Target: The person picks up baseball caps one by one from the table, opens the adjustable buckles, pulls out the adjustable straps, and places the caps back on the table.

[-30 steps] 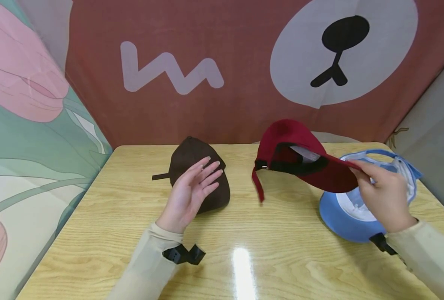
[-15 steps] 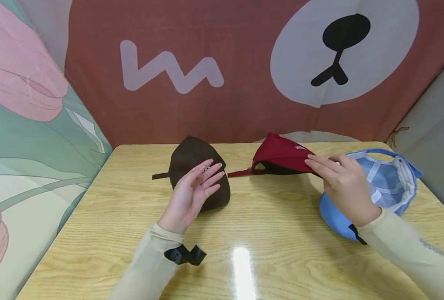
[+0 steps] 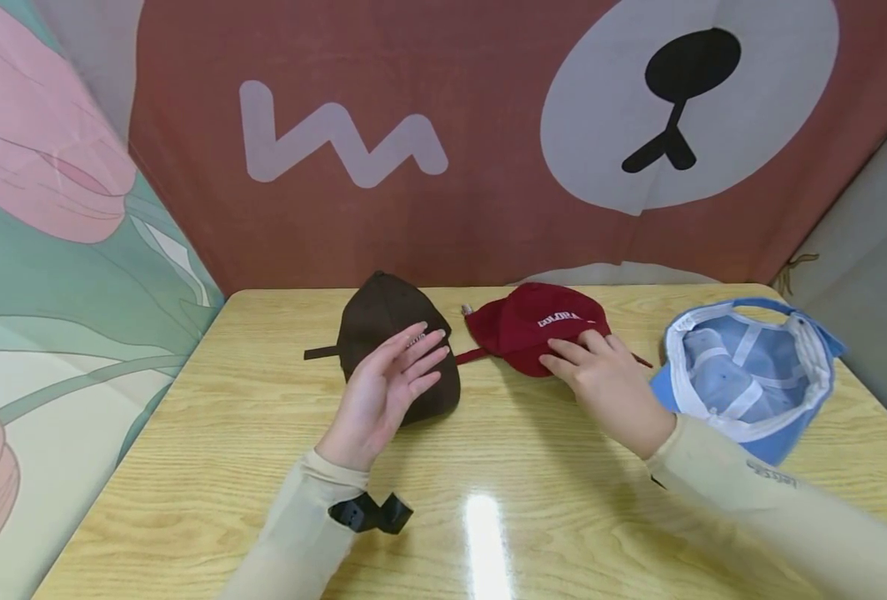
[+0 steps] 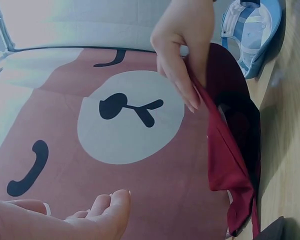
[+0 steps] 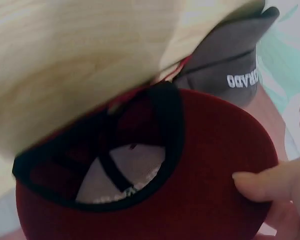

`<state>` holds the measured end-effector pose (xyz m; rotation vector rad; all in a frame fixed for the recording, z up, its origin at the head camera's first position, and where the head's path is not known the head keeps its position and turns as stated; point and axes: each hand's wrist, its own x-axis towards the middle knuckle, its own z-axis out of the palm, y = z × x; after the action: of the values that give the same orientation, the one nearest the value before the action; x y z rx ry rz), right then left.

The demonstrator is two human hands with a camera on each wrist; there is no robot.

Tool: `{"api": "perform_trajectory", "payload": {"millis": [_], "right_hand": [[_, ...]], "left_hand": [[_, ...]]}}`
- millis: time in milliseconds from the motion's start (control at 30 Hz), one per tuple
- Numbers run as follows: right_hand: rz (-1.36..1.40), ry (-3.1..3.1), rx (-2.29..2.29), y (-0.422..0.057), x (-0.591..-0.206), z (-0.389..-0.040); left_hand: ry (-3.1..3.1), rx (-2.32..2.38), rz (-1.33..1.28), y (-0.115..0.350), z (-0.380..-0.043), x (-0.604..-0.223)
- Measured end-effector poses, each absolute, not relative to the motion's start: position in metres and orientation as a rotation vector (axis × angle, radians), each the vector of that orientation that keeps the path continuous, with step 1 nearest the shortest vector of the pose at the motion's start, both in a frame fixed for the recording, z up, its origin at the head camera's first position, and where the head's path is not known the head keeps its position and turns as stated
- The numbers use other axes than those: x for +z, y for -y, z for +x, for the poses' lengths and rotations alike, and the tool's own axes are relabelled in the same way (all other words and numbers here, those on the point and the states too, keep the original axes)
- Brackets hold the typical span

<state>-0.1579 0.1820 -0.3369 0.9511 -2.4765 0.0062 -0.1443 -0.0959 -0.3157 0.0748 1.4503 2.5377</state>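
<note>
My right hand [image 3: 612,383] pinches the brim of a dark red baseball cap [image 3: 522,321], fingers on top and thumb [image 5: 257,186] against the underside. White lettering marks the cap's front, and the right wrist view looks into its black-banded inside. The cap is tilted low over the back of the table, its strap trailing left. My left hand [image 3: 379,396] is held palm up with loosely bent fingers, holding nothing. It overlaps a dark brown baseball cap [image 3: 376,312] in the head view; that cap rests on the table with its strap pointing left.
An upturned light blue cap [image 3: 751,375] with white lining sits on the wooden table [image 3: 211,450] at the right. A printed bear cloth [image 3: 473,217] hangs behind the table's back edge, and a flower-patterned cloth [image 3: 61,300] on the left.
My right hand has moved left and down with the red cap, away from over the blue cap. The red cap has turned over so its lettered top shows. My left hand stays nearly still.
</note>
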Motion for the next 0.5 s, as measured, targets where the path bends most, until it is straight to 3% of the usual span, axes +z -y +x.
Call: {"api": "perform_trajectory", "payload": {"millis": [500], "right_hand": [[1.041,2.586,0.04,-0.162,-0.37,-0.161]], "left_hand": [[-1.477,2.527,0.064,0.095,-0.142,-0.316]]}}
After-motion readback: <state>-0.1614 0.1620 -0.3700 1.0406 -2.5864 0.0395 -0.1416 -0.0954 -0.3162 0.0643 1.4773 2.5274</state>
